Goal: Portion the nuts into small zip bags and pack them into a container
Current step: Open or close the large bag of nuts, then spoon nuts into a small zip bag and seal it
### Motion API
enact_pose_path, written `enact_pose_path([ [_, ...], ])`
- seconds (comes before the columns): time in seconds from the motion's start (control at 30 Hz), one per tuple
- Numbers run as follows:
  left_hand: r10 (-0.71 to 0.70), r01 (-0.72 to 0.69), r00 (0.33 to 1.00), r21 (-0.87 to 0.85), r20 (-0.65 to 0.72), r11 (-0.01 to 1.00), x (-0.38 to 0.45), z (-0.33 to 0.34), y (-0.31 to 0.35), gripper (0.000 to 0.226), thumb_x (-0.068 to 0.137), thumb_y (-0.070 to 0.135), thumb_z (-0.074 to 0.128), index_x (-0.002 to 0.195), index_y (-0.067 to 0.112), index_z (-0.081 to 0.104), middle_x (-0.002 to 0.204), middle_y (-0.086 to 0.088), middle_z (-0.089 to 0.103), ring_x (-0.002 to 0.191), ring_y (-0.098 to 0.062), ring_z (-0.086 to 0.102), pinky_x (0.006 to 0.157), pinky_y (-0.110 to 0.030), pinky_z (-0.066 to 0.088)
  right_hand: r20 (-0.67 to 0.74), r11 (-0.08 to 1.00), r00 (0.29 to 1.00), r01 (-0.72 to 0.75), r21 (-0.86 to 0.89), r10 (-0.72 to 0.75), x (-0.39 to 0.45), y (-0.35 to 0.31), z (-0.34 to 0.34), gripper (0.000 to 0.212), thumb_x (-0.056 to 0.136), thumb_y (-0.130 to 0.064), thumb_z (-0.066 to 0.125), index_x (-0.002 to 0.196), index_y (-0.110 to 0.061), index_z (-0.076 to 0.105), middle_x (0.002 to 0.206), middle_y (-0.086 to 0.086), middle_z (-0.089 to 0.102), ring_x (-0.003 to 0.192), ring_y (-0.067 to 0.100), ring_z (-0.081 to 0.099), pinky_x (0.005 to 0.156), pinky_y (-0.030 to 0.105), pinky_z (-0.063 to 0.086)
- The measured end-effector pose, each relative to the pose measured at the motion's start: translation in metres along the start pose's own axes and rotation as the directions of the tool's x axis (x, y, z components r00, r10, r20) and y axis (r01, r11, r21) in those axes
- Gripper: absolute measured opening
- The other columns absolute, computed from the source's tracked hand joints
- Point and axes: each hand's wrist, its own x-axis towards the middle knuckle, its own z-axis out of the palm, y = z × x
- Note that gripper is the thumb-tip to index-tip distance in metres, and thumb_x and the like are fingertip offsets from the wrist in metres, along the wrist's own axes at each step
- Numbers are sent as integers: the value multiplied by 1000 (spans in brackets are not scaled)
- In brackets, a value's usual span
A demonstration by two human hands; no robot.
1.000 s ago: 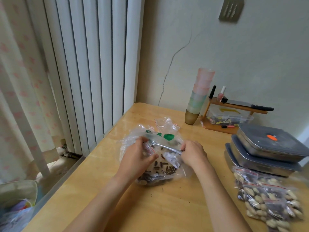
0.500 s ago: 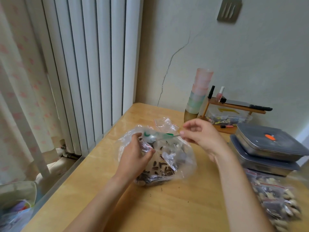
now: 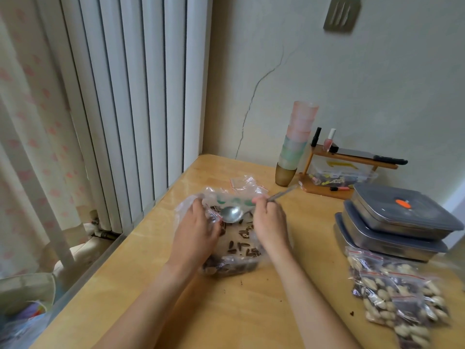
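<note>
Near the bottom right of the frame, small zip bags of nuts (image 3: 397, 301) lie piled on the wooden table (image 3: 226, 311). At the middle, my left hand (image 3: 195, 233) grips the edge of a big clear bag of dark seeds (image 3: 234, 250), and my right hand (image 3: 269, 222) holds a metal spoon (image 3: 232, 214) over it. Farther back on the right, two lidded metal containers (image 3: 397, 222) sit stacked.

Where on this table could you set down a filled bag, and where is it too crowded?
Bare wood lies along the near edge of the table between the forearms, and left of the big seed bag toward the radiator. The right side is crowded: steel containers, filled zip bags, a wooden rack.
</note>
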Motion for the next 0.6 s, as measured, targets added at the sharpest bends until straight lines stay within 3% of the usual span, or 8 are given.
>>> enact_pose_path([
  [0.07,18,-16,1000,101,-22,995,1,-1,1,58,97,10,56,149,-2,33,133,-15,57,108,-28,60,77,-30,46,-61,1000,998,8,-24,-10,8,-3,-15,57,110,-38,24,111,-6,71,112,18,68,112,31,60,104,47,48],
  [0.17,40,-26,996,162,-80,986,6,-6,11,57,92,4,53,147,0,37,124,-19,59,100,-37,61,74,-37,45,-116,997,992,41,-71,-49,15,-9,-41,54,113,-36,26,122,-3,68,123,18,63,118,32,57,105,39,44],
  [0.3,161,-125,963,173,-214,977,16,-21,32,63,93,7,58,151,12,35,143,-8,53,112,-26,57,82,-35,48,-152,979,978,118,-164,-143,13,-20,-62,51,113,-35,26,121,-3,66,111,9,54,112,31,55,98,37,41],
  [0.43,180,-141,935,146,-305,979,22,-29,45,61,96,11,58,152,13,35,137,-9,56,110,-26,55,85,-38,46,-175,962,953,218,-163,-246,11,-24,-70,50,113,-35,29,121,-4,67,122,5,52,105,18,48,94,28,35],
  [0.53,120,-68,966,225,-230,972,19,-23,40,49,96,15,60,141,5,43,120,-14,63,96,-31,61,77,-40,48,-132,944,954,232,-235,-268,12,-19,-69,51,111,-40,30,120,-7,69,115,4,46,101,17,47,90,26,33],
  [0.6,31,7,989,260,-143,966,16,-17,31,53,92,14,61,141,4,42,118,-14,64,95,-35,61,75,-43,50,-101,923,961,214,-319,-257,15,-14,-68,54,111,-42,30,114,-8,71,109,8,50,97,23,53,87,32,42],
])
